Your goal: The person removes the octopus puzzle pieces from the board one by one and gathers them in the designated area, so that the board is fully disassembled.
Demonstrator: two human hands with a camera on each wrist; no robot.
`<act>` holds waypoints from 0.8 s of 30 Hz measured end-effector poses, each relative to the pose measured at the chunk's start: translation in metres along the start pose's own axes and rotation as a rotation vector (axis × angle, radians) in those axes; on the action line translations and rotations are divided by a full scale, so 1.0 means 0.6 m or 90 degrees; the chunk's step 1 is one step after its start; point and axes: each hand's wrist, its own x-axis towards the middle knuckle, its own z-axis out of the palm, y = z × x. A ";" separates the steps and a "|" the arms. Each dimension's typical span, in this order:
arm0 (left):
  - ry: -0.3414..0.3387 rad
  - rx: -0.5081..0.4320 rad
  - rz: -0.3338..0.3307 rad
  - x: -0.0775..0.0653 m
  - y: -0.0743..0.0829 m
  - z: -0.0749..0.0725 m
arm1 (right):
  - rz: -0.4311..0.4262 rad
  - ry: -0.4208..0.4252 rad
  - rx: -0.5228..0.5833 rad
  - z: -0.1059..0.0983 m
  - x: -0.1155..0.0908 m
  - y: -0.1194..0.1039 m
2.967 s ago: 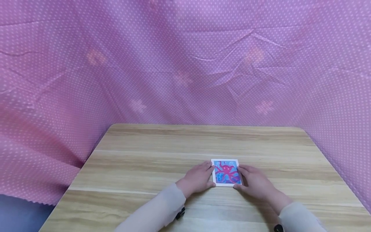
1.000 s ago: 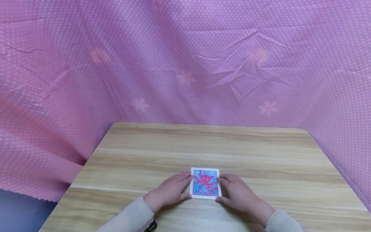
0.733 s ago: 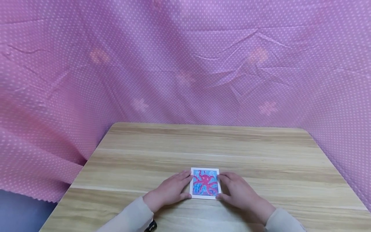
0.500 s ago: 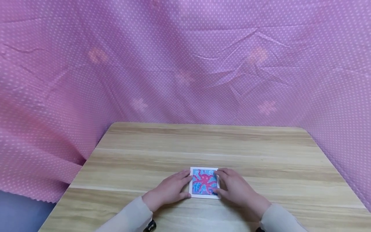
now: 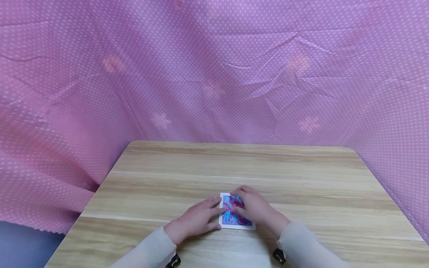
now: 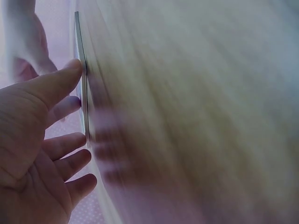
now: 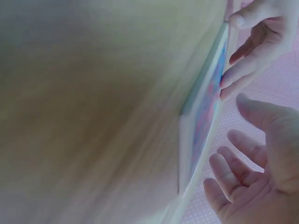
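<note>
A thin square picture board (image 5: 238, 219) with a white frame lies flat on the table, showing a red-pink octopus on blue. Along its left side rests my left hand (image 5: 196, 220), thumb at the near left edge and one finger reaching onto the picture. In the left wrist view, its spread fingers meet the rim of the board (image 6: 84, 88). My right hand (image 5: 258, 209) is over the picture's far right part and hides some of it. Seen from the right wrist, its loosely bent fingers hold nothing and look apart from the board (image 7: 203, 123).
The wood-grain table (image 5: 167, 163) spreads around the board. Pink dotted cloth (image 5: 214, 74) hangs behind it and at both sides. Beige sleeves (image 5: 151, 248) cover the forearms, with a black wrist device (image 5: 279, 255) under the right one.
The board and both hands shifted left and nearer earlier, then the board stayed put. Since then my right hand has left the right edge and moved left over the picture; a left finger now reaches inward.
</note>
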 end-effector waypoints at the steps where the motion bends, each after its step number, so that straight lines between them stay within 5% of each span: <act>1: 0.002 0.001 0.004 0.000 0.000 0.000 | 0.002 -0.006 0.011 0.002 0.004 -0.002; 10: -0.034 -0.036 -0.025 -0.004 0.002 0.004 | 0.027 -0.051 0.079 0.021 0.030 -0.009; 24: -0.026 -0.033 -0.012 -0.001 0.000 -0.002 | 0.042 -0.061 0.088 0.021 0.039 -0.016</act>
